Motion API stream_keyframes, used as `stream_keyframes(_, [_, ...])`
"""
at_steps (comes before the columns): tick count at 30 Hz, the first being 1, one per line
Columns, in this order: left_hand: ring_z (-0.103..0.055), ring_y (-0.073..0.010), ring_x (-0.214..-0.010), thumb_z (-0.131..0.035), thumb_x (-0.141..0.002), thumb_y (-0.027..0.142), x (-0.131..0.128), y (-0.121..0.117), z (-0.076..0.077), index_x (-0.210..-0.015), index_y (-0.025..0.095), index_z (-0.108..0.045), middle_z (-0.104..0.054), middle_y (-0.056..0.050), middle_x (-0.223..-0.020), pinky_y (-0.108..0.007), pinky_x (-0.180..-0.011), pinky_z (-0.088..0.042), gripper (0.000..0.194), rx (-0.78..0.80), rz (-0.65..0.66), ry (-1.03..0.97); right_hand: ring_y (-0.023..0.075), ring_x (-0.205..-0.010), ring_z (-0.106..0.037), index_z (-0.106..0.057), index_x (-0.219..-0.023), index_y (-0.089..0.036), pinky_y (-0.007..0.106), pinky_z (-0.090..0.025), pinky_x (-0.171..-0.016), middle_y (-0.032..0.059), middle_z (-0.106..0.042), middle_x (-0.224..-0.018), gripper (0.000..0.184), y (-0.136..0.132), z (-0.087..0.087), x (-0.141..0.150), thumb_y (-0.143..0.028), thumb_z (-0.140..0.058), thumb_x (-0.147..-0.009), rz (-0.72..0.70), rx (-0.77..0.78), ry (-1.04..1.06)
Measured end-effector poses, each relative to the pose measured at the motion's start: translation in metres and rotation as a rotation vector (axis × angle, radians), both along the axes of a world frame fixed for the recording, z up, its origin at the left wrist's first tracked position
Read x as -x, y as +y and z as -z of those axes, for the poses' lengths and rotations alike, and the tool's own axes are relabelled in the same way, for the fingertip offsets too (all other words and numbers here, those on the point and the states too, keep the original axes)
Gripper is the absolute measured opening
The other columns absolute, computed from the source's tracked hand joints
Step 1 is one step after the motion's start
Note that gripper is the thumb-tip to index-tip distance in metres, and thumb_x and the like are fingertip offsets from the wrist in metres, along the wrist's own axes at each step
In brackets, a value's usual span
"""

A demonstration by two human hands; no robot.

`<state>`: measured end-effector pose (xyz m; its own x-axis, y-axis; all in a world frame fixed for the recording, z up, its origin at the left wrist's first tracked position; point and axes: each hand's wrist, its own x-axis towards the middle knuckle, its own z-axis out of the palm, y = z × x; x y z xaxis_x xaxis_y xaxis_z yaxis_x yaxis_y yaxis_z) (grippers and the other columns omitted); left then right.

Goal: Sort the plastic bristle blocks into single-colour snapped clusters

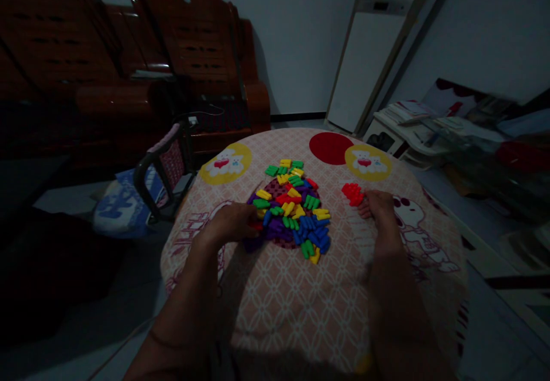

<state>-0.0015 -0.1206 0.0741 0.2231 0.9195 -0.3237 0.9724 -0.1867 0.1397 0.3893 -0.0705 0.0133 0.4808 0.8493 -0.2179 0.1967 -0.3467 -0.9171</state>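
Observation:
A pile of plastic building blocks (296, 209) in red, yellow, green, blue and purple lies in the middle of the round table. At its left edge is my left hand (235, 222), its fingers closed around a red block (256, 226) that shows only in part. To the right of the pile, just above the cloth, my right hand (378, 204) grips a bunch of joined red blocks (353, 193), which sticks out leftward from the fingers. Dim light hides the finer shape of the blocks.
A patterned cloth (296, 301) covers the table. Beyond it stand wooden armchairs (193, 48) and a tall white cabinet-like unit (373, 54). A folding chair (165, 169) is close to the table's left side. Papers lie on a white low table (429, 123) at right.

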Motion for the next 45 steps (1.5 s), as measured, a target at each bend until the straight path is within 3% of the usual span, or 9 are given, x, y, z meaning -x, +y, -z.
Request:
stream_keyframes(4, [-0.067,-0.0214,-0.077,-0.065,-0.081,0.039,0.006,-0.004,0.011,-0.092,0.021,-0.071,-0.075,-0.006,-0.087,-0.027,-0.062,-0.037,0.022,-0.064,-0.02,-0.053,0.0177,-0.031,-0.055,-0.056,-0.062,-0.021,0.027,-0.045,-0.033,0.0031,-0.059,-0.043,0.031,0.002,0.0,-0.002,-0.03,-0.054,-0.092,-0.014,0.012,-0.019])
stream_keyframes(10, [-0.062,-0.0174,-0.069,-0.058,-0.085,0.039,0.009,0.01,-0.028,-0.085,0.018,-0.071,-0.071,-0.004,-0.075,-0.025,-0.06,-0.04,0.025,-0.268,-0.063,-0.438,0.0155,-0.029,-0.052,-0.058,-0.065,-0.02,0.023,-0.039,-0.03,0.0006,-0.058,-0.042,0.025,0.003,0.004,-0.005,-0.028,-0.057,-0.089,0.013,-0.036,-0.011])
stream_keyframes(14, [-0.061,-0.016,-0.069,-0.059,-0.085,0.042,-0.034,0.026,-0.037,-0.093,0.015,-0.07,-0.071,-0.004,-0.077,-0.024,-0.058,-0.043,0.029,-0.351,-0.034,-0.837,0.0138,-0.03,-0.05,-0.061,-0.07,-0.019,0.021,-0.035,-0.029,-0.0019,-0.057,-0.043,0.017,0.003,-0.001,-0.003,-0.028,-0.059,-0.085,0.06,-0.114,-0.035])
stream_keyframes(19, [-0.062,-0.0144,-0.071,-0.057,-0.085,0.028,-0.12,0.039,-0.006,-0.088,0.015,-0.069,-0.071,-0.003,-0.079,-0.023,-0.062,-0.046,0.018,-0.192,0.153,-1.075,0.0113,-0.032,-0.047,-0.064,-0.071,-0.018,0.02,-0.031,-0.029,-0.0034,-0.058,-0.046,0.017,0.0,-0.02,0.003,-0.033,-0.064,-0.076,0.04,-0.301,-0.036])
stream_keyframes(24, [-0.063,-0.0141,-0.069,-0.059,-0.084,0.02,-0.173,0.044,0.022,-0.094,0.015,-0.068,-0.07,-0.002,-0.077,-0.023,-0.063,-0.047,0.014,-0.126,0.11,-1.085,0.0101,-0.033,-0.047,-0.067,-0.075,-0.016,0.02,-0.03,-0.031,-0.0038,-0.059,-0.048,0.024,-0.005,-0.038,0.004,-0.039,-0.07,-0.068,-0.015,-0.399,-0.025])
stream_keyframes(28, [-0.065,-0.0164,-0.076,-0.061,-0.084,0.018,-0.194,0.06,0.033,-0.093,0.016,-0.069,-0.072,-0.004,-0.083,-0.027,-0.07,-0.049,0.012,-0.177,0.064,-0.965,0.0104,-0.034,-0.048,-0.067,-0.074,-0.016,0.02,-0.028,-0.03,-0.0028,-0.06,-0.049,0.028,-0.007,-0.04,0.004,-0.042,-0.072,-0.068,-0.106,-0.363,-0.023])
stream_keyframes(33, [-0.066,-0.0201,-0.088,-0.058,-0.081,0.011,-0.212,0.07,0.039,-0.092,0.017,-0.071,-0.074,-0.007,-0.094,-0.031,-0.083,-0.05,0.017,-0.161,0.162,-0.772,0.009,-0.034,-0.048,-0.064,-0.071,-0.017,0.018,-0.03,-0.03,-0.0037,-0.059,-0.048,0.016,-0.005,-0.029,-0.001,-0.033,-0.066,-0.074,0.024,-0.31,-0.021])
stream_keyframes(37, [-0.065,-0.0217,-0.096,-0.054,-0.082,0.01,-0.221,0.066,0.049,-0.097,0.018,-0.071,-0.074,-0.009,-0.102,-0.033,-0.088,-0.049,0.024,-0.176,0.173,-0.763,0.0085,-0.031,-0.047,-0.06,-0.066,-0.018,0.018,-0.029,-0.029,-0.0041,-0.057,-0.045,0.013,-0.002,-0.014,-0.006,-0.025,-0.064,-0.076,0.099,-0.239,0.01])
stream_keyframes(45, [-0.064,-0.0229,-0.098,-0.051,-0.085,0.01,-0.231,0.066,0.072,-0.104,0.016,-0.065,-0.069,-0.013,-0.105,-0.035,-0.09,-0.049,0.024,-0.295,0.064,-0.813,0.0091,-0.029,-0.046,-0.057,-0.06,-0.018,0.017,-0.03,-0.028,-0.0037,-0.054,-0.041,0.021,-0.001,-0.002,0.003,-0.019,-0.059,-0.081,0.035,-0.109,0.001])
